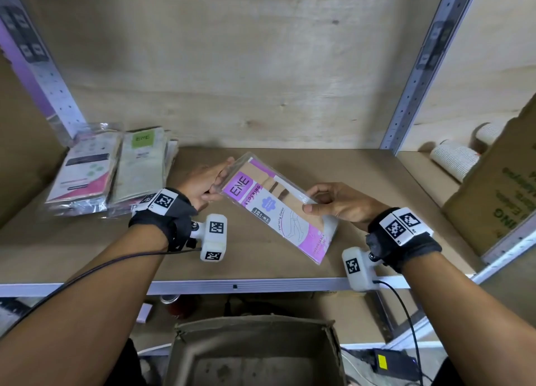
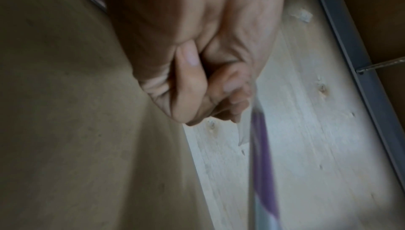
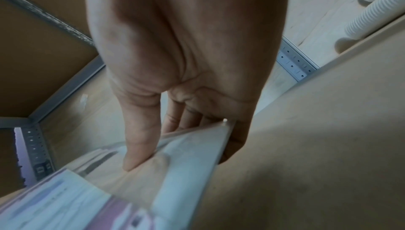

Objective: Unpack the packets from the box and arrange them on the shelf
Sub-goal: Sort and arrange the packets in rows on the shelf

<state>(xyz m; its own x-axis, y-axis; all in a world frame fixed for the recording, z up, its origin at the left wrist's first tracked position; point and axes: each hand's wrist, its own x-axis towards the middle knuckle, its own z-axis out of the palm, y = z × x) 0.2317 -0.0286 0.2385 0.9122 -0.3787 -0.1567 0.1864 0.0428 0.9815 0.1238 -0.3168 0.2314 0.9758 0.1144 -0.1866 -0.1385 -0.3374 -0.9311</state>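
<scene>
A purple and beige stocking packet [image 1: 278, 208] in clear plastic hangs tilted above the shelf board [image 1: 362, 179]. My left hand [image 1: 222, 179] pinches its upper left corner. My right hand [image 1: 311, 201] grips its right edge, thumb on top. Seen from the right wrist, the thumb of my right hand [image 3: 157, 143] presses the packet [image 3: 186, 173]. The left wrist view shows my left hand [image 2: 219, 95] curled on the packet's edge [image 2: 263, 164]. Two stacks of packets [image 1: 87, 173] [image 1: 142, 165] lie at the shelf's left end. The open cardboard box [image 1: 255, 353] stands below the shelf's front.
A large cardboard carton [image 1: 499, 188] and white ribbed tubes [image 1: 455, 159] occupy the bay to the right, past a metal upright [image 1: 417, 75]. The metal front rail [image 1: 261, 285] edges the shelf. A black power adapter [image 1: 391, 362] with cables lies at the lower right.
</scene>
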